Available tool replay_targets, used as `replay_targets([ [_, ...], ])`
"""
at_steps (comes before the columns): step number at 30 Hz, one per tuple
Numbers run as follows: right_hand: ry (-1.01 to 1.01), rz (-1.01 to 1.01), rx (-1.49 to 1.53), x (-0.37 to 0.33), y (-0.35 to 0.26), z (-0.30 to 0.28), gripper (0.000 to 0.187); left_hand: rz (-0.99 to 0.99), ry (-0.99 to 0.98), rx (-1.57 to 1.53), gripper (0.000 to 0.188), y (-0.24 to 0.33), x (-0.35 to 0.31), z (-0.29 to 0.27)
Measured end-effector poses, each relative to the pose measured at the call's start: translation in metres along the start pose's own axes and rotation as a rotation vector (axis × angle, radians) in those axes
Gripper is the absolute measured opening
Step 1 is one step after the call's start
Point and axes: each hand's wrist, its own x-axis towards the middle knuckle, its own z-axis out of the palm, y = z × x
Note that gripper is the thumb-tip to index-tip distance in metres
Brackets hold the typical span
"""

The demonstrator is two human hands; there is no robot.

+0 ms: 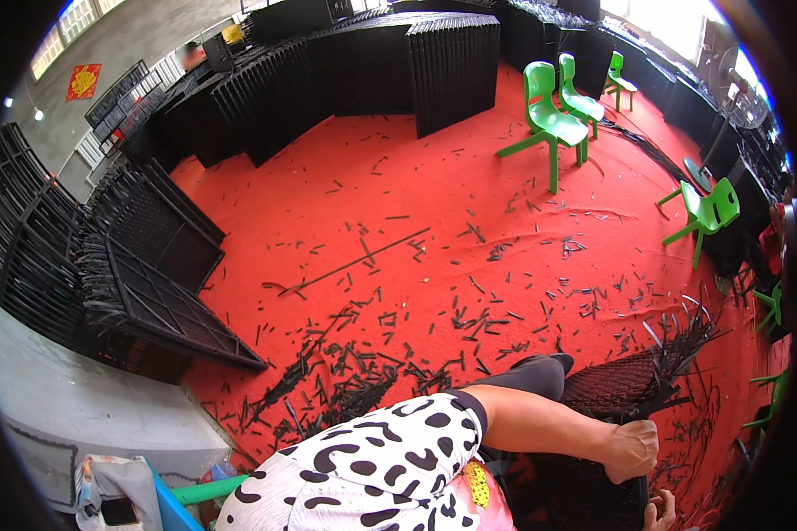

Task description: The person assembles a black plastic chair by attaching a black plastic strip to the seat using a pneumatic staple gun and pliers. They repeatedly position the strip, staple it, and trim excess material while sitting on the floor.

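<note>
My left arm reaches across to the right in a spotted white sleeve with a dark cuff. My left hand (pixel 630 450) is bent down at the wrist, its fingers closed at the edge of a black woven panel (pixel 615 385); whatever is pinched there is hidden. Loose black strips (pixel 682 345) stick out from the panel's far right end. The near part of the panel lies dark under my forearm. Just below, my right hand (pixel 660 511) shows only in part at the lower edge, fingers curled beside the panel; what it holds, if anything, cannot be made out.
Black offcuts (pixel 354 389) litter the red floor covering (pixel 328 203). Stacked black panels (pixel 456 75) stand at the back, more framed panels (pixel 164 274) lean at the left. Green chairs (pixel 553 111) stand at far right, near a fan (pixel 746 106). A blue bin (pixel 173 500) is at lower left.
</note>
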Motion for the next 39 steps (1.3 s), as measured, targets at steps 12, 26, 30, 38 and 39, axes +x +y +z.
replay_targets([
  [12,0.159,-0.415,-0.465,0.004,-0.038,0.053,0.035,-0.023,0.16,-0.206,0.031,-0.002,0.014,0.01],
  [26,0.298,-0.356,-0.221,0.023,-0.057,0.051,0.034,-0.211,0.442,-1.349,0.025,-0.031,0.038,-0.01],
  [30,0.256,-0.216,-0.024,0.037,-0.066,0.063,0.027,-0.256,0.409,-1.326,0.025,-0.027,0.039,-0.011],
  [38,0.429,-0.247,0.452,0.026,-0.058,0.081,0.006,-0.158,0.242,-0.589,0.013,-0.025,0.028,-0.014],
  [39,0.476,-0.276,0.393,0.024,-0.06,0.084,0.006,-0.118,0.202,-0.436,0.011,-0.023,0.028,-0.016],
])
